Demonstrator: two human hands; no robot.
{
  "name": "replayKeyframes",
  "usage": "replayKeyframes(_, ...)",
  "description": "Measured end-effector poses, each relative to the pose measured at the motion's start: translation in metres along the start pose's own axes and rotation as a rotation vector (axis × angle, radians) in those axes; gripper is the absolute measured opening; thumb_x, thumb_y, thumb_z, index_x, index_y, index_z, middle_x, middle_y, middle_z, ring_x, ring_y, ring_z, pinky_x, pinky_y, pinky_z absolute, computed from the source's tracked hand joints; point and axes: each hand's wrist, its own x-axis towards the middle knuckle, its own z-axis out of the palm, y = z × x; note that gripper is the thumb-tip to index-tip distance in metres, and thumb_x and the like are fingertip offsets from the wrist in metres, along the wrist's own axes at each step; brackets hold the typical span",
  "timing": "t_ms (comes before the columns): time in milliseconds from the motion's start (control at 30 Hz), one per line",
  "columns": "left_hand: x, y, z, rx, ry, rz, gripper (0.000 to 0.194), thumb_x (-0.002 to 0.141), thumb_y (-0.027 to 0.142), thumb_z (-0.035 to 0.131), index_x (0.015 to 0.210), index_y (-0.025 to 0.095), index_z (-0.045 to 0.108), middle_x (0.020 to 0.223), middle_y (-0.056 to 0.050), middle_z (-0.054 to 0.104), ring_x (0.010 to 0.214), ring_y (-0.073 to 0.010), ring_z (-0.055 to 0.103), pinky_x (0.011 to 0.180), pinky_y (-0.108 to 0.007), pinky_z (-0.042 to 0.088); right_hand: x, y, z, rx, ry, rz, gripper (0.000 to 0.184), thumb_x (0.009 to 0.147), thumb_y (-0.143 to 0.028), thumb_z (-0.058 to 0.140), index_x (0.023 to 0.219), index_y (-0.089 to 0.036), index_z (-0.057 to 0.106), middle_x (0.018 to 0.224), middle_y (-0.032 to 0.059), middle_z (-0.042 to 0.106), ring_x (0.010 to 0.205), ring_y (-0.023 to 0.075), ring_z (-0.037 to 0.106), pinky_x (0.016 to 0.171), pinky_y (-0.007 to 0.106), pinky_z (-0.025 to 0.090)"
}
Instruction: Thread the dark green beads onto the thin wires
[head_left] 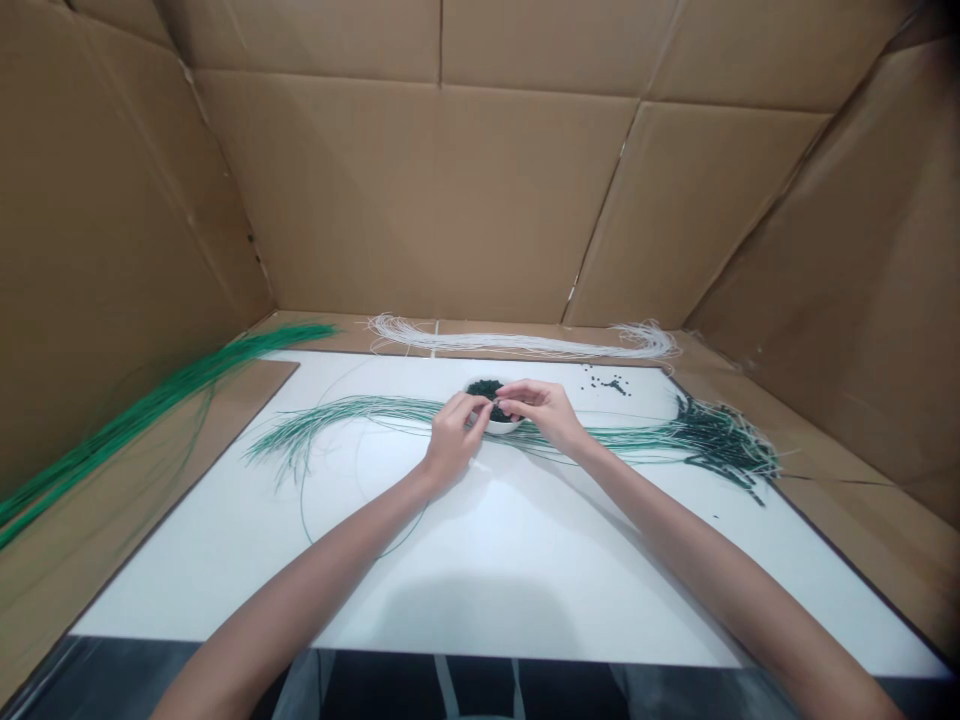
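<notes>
A white bowl (504, 428) heaped with small dark green beads (486, 387) stands in the middle of the white board. Over its rim, my left hand (452, 437) and my right hand (546, 408) meet with thumbs and fingertips pinched. A thin green strand (303, 500) loops over the board and back up toward my left hand, which appears to grip its end. Something tiny sits between my right fingertips, too small to make out. Behind and beside the bowl lies a bundle of green strands (360, 405), its right end (724, 440) thick with dark beads and pale tips.
Loose beads (615, 385) are scattered at the board's back right. A white strand bundle (525, 343) lies behind the white board (480, 560). At the left, a bright green bundle (165, 400) rests on cardboard. Cardboard walls (420, 190) enclose the back and both sides.
</notes>
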Motion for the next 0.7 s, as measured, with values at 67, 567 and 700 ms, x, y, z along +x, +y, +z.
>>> replayKeyframes(67, 0.0001, -0.0002, 0.0, 0.002, -0.002, 0.003, 0.014, 0.081, 0.024, 0.043, 0.081, 0.017, 0.056, 0.075, -0.002, 0.056, 0.06, -0.0091, 0.046, 0.062, -0.021, 0.039, 0.0004, 0.0008, -0.0001, 0.0, 0.006, -0.008, 0.025, 0.057, -0.03, 0.067, 0.076, -0.014, 0.064, 0.072, 0.0042, 0.064, 0.061, 0.0122, 0.057, 0.051, 0.023, 0.046)
replayKeyframes(567, -0.0009, -0.0031, 0.0011, 0.001, -0.04, 0.005, 0.014, 0.081, 0.023, 0.044, 0.08, 0.017, 0.056, 0.072, -0.001, 0.054, 0.061, -0.0089, 0.045, 0.062, -0.02, 0.038, -0.0024, 0.0023, 0.0024, -0.195, 0.02, -0.089, 0.024, 0.062, -0.034, 0.064, 0.074, -0.014, 0.063, 0.071, 0.0045, 0.063, 0.06, 0.0125, 0.055, 0.053, 0.023, 0.045)
replayKeyframes(700, -0.0001, -0.0031, -0.001, -0.001, -0.059, -0.025, 0.015, 0.08, 0.023, 0.045, 0.088, 0.017, 0.057, 0.07, 0.0, 0.052, 0.061, -0.0089, 0.045, 0.061, -0.02, 0.037, -0.0028, -0.0039, 0.0006, -0.355, -0.055, -0.169, 0.02, 0.068, -0.033, 0.059, 0.071, -0.015, 0.065, 0.072, 0.0044, 0.063, 0.065, 0.0137, 0.056, 0.06, 0.024, 0.044)
